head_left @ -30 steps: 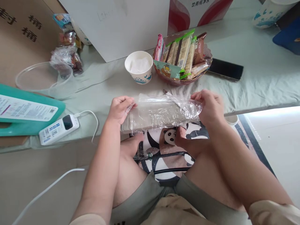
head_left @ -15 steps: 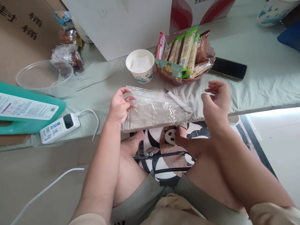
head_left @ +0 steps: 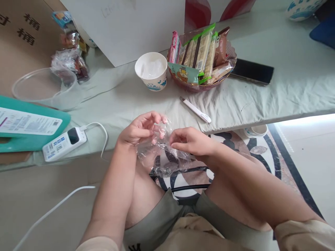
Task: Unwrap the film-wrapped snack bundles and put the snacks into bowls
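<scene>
A crumpled sheet of clear plastic film [head_left: 167, 164] hangs between my hands, just off the table's front edge and above my legs. My left hand [head_left: 142, 129] grips its left side with curled fingers. On the other side, the bent fingers of my right hand [head_left: 192, 141] pinch the film. Beyond my hands a white utility knife [head_left: 196, 110] lies on the cloth, apart from both. A paper cup [head_left: 154, 82] with pale, translucent material inside stands behind the film.
Wrapped snacks fill a reddish bowl [head_left: 201, 87] beside a black phone [head_left: 252, 71]. On the left are a power bank [head_left: 64, 144] with a white cable, a green jug [head_left: 34, 134] and a clear plastic lid [head_left: 39, 94]. Another paper cup [head_left: 256, 131] sits below the table edge.
My right hand has come in from the right and taken hold of the film. The film, spread flat over the table before, is bunched and nearer to me. The knife is now uncovered.
</scene>
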`<state>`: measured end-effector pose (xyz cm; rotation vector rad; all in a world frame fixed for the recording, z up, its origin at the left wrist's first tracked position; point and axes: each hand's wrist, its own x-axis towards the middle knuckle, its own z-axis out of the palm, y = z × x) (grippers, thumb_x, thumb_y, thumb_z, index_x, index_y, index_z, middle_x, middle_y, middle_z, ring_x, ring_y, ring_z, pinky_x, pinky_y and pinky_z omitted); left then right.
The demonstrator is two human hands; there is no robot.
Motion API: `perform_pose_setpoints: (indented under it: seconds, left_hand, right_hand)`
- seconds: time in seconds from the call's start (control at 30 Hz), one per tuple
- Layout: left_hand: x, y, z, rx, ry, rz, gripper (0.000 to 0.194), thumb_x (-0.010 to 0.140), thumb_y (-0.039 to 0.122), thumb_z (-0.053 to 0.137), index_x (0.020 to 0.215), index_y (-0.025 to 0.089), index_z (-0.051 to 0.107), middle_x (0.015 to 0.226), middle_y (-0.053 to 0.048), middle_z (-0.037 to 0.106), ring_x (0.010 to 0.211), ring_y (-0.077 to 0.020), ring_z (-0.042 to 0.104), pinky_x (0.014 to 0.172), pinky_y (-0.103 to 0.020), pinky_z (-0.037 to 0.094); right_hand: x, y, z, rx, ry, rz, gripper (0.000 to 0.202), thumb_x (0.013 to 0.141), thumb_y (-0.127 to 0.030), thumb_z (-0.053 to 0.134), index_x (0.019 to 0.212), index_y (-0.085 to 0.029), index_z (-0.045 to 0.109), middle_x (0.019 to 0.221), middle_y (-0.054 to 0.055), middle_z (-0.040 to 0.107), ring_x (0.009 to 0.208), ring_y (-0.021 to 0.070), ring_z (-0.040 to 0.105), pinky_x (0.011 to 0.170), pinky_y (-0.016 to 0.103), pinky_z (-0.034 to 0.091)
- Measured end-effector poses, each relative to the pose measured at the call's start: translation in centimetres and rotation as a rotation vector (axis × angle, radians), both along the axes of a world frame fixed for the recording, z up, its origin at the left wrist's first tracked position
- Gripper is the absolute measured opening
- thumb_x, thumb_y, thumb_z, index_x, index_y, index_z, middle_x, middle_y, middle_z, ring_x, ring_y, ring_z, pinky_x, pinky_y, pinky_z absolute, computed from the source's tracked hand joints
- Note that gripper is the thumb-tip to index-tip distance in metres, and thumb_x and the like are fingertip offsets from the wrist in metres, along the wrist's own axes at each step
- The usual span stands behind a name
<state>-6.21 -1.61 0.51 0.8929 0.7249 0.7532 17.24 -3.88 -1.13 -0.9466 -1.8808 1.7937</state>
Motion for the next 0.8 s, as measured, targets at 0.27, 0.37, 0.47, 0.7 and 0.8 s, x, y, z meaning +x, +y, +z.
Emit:
perform_pose_setpoints:
  seconds: [0.27,0.37,0.47,0.7,0.8]
  left_hand:
    - [1.5,0.8,-1.2,-0.117,-0.096,0.193,0.09,0.066,0.085,0.065,0.129,0.021,0.058,0.121,-0.018,0.072,0.119,-0.0402,0.068,0.086,-0.053,0.06]
    - [2.8,0.5,-2.0,-0.143,-0.05,0.075,0.098,0.057,0.09,0.068,0.119,0.015,0.065,0.111,-0.021,0.075,0.114,-0.042,0.071,0.086,-0.051,0.061]
    - [3.9,0.0,-2.4,-0.083,0.102,0.002,0.071,0.058,0.055,0.089,0.113,0.017,0.068,0.105,-0.015,0.078,0.101,-0.0308,0.076,0.083,-0.039,0.062]
    - [3.4,-0.1,-1.4,0.098,0.487,0.112,0.018,0.069,0.02,0.066,0.087,0.016,0.068,0.063,0.001,0.071,0.046,-0.0121,0.064,0.043,-0.021,0.046]
    - [2.6,0.1,-1.1,0.077,0.426,0.191,0.023,0.07,0.023,0.067,0.092,0.018,0.067,0.056,0.004,0.068,0.039,-0.0124,0.059,0.037,-0.02,0.042]
  right_hand:
    - [0.5,0.9,0.2,-0.103,0.103,-0.529,0.02,0.089,-0.039,0.06,0.087,-0.023,0.049,0.06,-0.005,0.057,0.056,0.0099,0.057,0.056,0.025,0.046]
    - [0.3,1.1,0.1,-0.067,0.073,-0.68,0.019,0.09,-0.037,0.06,0.085,-0.024,0.047,0.058,-0.005,0.055,0.052,0.0099,0.057,0.051,0.025,0.044]
    - [0.3,1.1,0.0,-0.001,0.024,-0.743,0.015,0.09,-0.033,0.059,0.085,-0.024,0.047,0.055,-0.005,0.056,0.05,0.0111,0.057,0.05,0.026,0.044]
    - [1.1,1.3,0.0,0.103,-0.04,-0.738,0.007,0.093,-0.029,0.057,0.089,-0.025,0.053,0.049,-0.007,0.058,0.042,0.0116,0.055,0.048,0.026,0.044]
    - [1.3,1.4,-0.4,0.17,0.069,-0.721,0.004,0.096,-0.027,0.055,0.097,-0.025,0.058,0.05,-0.008,0.056,0.041,0.0101,0.054,0.047,0.024,0.042]
